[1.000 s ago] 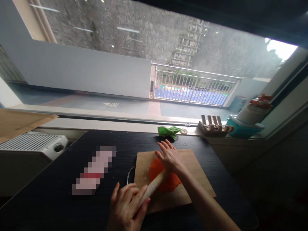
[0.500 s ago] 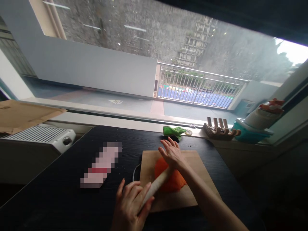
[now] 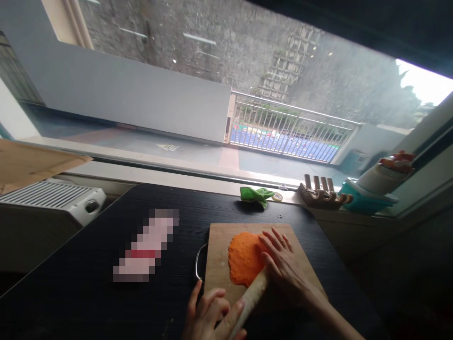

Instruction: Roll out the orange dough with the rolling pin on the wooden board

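A flattened piece of orange dough (image 3: pixel 244 259) with an uneven edge lies on the wooden board (image 3: pixel 217 236). The pale rolling pin (image 3: pixel 253 293) slants across the dough's near right side. My left hand (image 3: pixel 210 314) is around its near end, with thumb and forefinger along the pin and the other fingers bent. Over the far end lies my right hand (image 3: pixel 283 259), palm down, its fingers outstretched across the dough's right edge. The pin's far tip is hidden under that palm.
The board sits on a dark table (image 3: pixel 177 311), with a curved metal handle (image 3: pixel 197 262) at its left. A blurred-out pinkish item (image 3: pixel 145 248) lies further left. By the window are a green cloth (image 3: pixel 256 195), a brown rack (image 3: pixel 320 194) and a teal container (image 3: pixel 368 200).
The rolling pin and both hands have moved right and nearer to me, uncovering much of the dough, which now looks wider. The view has shifted slightly.
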The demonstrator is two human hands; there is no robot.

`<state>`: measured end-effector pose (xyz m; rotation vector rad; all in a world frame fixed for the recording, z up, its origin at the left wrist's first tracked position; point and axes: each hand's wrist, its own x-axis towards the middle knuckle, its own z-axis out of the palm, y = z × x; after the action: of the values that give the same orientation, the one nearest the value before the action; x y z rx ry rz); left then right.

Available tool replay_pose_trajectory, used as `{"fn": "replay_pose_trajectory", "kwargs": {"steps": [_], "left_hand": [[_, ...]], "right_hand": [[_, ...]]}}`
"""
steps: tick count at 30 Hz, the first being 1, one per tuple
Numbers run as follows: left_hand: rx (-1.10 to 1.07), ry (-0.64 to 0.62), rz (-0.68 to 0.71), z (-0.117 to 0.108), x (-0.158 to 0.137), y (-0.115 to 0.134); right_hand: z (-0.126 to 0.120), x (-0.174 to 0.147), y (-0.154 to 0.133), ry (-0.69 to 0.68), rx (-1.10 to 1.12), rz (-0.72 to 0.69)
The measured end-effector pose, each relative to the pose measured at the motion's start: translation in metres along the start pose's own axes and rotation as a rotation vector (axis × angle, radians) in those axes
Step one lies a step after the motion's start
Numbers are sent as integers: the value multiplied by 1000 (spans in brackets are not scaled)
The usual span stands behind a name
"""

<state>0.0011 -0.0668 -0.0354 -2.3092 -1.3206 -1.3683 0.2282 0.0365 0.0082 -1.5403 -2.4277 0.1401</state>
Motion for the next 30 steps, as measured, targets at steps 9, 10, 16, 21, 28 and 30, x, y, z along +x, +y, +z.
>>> {"fn": "replay_pose_trajectory", "kwargs": {"steps": [9,10,16,21,28,30], "left_hand": [[287,-43,-52,-34,26,-34],[288,-42,-43,-34,24,-33],[44,-28,6,-11,-3,-5],[-43,18,-30,0,-3,0],[177,-36,-126,-24,24,-36],[193,-21,-131,-26,24,-35]], "right_hand": [[8,137,-59,-76,100,74],[7,132,-59,-68,98,73],[0,23,-12,-11,22,-66],[-2,-5,2,8,-26,-113],[7,107,-50,-1,15,41],[5,112,-53,-27,33,52]]}}
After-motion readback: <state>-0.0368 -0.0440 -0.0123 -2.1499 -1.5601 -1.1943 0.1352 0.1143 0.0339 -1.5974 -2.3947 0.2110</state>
